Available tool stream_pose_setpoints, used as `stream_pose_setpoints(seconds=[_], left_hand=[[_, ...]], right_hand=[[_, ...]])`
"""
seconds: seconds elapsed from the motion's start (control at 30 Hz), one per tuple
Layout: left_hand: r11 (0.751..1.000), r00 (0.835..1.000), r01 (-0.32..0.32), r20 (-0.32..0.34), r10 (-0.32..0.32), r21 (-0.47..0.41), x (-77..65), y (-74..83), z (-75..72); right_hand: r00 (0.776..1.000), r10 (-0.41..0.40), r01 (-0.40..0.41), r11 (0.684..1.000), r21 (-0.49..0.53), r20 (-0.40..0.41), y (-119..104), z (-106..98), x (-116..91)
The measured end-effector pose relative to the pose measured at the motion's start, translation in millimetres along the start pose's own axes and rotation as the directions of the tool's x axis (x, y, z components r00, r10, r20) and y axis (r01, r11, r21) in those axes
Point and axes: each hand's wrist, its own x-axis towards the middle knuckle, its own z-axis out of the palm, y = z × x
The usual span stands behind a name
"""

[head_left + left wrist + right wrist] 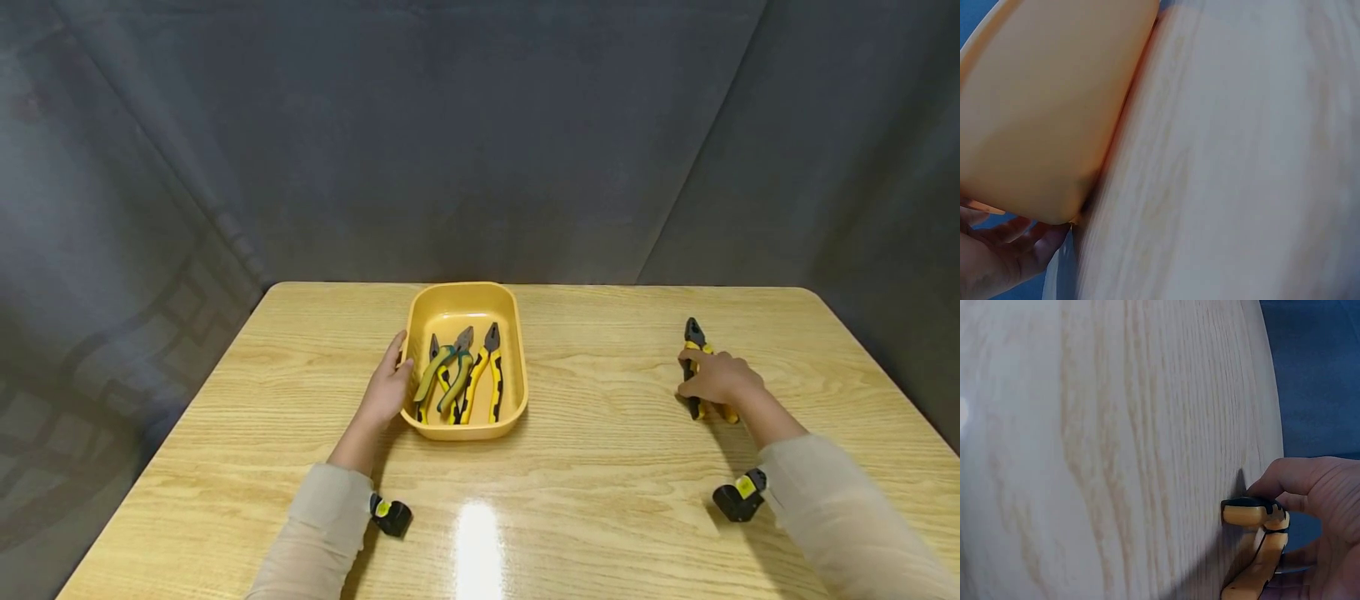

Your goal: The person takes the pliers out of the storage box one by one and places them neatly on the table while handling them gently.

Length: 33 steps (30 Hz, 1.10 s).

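A yellow plastic tray (pixel 517 367) sits mid-table with three pliers in it: two with green-and-yellow handles (pixel 446 377) and one with yellow-and-black handles (pixel 491 375). My left hand (pixel 386 387) rests flat against the tray's left wall, fingers straight and thumb up by the rim. The left wrist view shows the tray's outer wall (pixel 1054 106) close up, with fingers (pixel 1004 259) at its lower corner. On the right, my right hand (pixel 716 379) curls over the handles of black-and-yellow pliers (pixel 693 332) lying on the table. Its fingers (pixel 1310 484) wrap the pliers (pixel 1254 515).
The light wooden table (pixel 600 467) has rounded corners, and its right edge runs close beside my right hand. A dark grey curtain (pixel 480 125) hangs behind and around the table. Small black-and-yellow cameras (pixel 390 515) (pixel 741 493) sit at both wrists.
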Motion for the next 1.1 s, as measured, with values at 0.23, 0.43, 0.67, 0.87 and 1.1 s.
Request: stream_pose_setpoints(seconds=[0.23,0.43,0.67,0.87,1.1], left_hand=[[1.000,1.000,-0.003,0.006,0.003,-0.016,-0.4,-0.6,-0.5],[1.000,1.000,0.002,-0.002,-0.002,-0.002,-0.4,0.6,-1.0],[1.000,1.000,0.002,0.006,-0.002,-0.010,0.3,-0.3,-0.3],[0.998,1.000,-0.005,0.009,0.006,-0.056,2.2,-1.4,1.2],[0.999,1.000,-0.003,0.012,0.003,-0.044,2.9,0.5,1.8]], right_hand=[[1.000,-0.007,0.007,0.998,0.055,0.004,1,0,-2],[1.000,-0.031,0.031,0.992,0.124,-0.001,5,1,-1],[0.998,-0.032,0.039,0.986,0.163,-0.045,7,8,-1],[0.997,-0.046,0.057,0.984,0.169,-0.067,8,10,-3],[0.995,-0.039,0.054,0.982,0.178,-0.087,7,10,-6]])
